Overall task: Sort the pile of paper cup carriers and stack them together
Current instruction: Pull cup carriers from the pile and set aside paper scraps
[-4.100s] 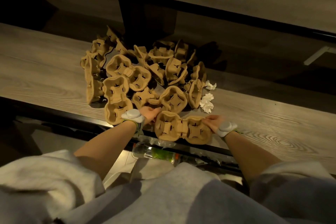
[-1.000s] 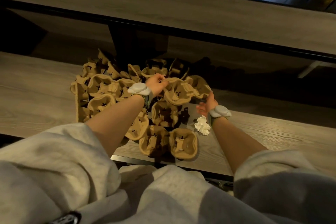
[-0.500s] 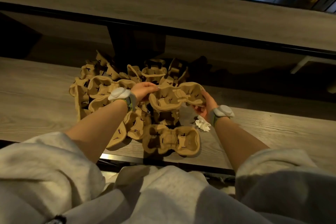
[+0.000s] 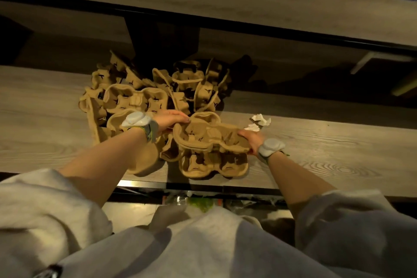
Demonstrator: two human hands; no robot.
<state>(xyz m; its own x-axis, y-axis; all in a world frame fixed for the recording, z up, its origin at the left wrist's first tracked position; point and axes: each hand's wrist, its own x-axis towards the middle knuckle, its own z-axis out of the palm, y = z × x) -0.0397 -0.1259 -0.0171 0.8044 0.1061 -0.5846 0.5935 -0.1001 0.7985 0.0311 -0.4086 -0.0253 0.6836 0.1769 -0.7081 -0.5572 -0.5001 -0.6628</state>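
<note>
Both hands on one two-cup carrier [image 4: 208,134]: left hand [image 4: 171,119] grips its far-left rim, fingers curled over the edge; right hand [image 4: 251,139] holds the right end, thumb on top, the rest of its fingers hidden under the tray, so exact finger wrap there is a guess. Held carrier hovers just above a second carrier [image 4: 213,165] that lies flat at the near edge of the wooden tabletop [image 4: 327,156], cup wells up. Looks like that one is the base of the stack, and the held one is about to nest into it, though it sits slightly offset toward the far side, not yet seated. Loose pile [image 4: 158,90] of remaining carriers is just beyond the base carrier and to its left, many tipped on edge or upside down, so most of the sorting is still ahead. Crumpled white paper [image 4: 259,122] lies just beyond the right hand, to the right of the base carrier, clear of it. Handling: moulded pulp, very light, semi-stiff but flexes and creases at the narrow waist between the two wells; rough surface, not slippery. Best hold is at the two outer rims, as now, keeping it level. To nest, line up the wells and press down gently at the ends, not the centre. Risk: skewed wells jam and crush the rim.
</note>
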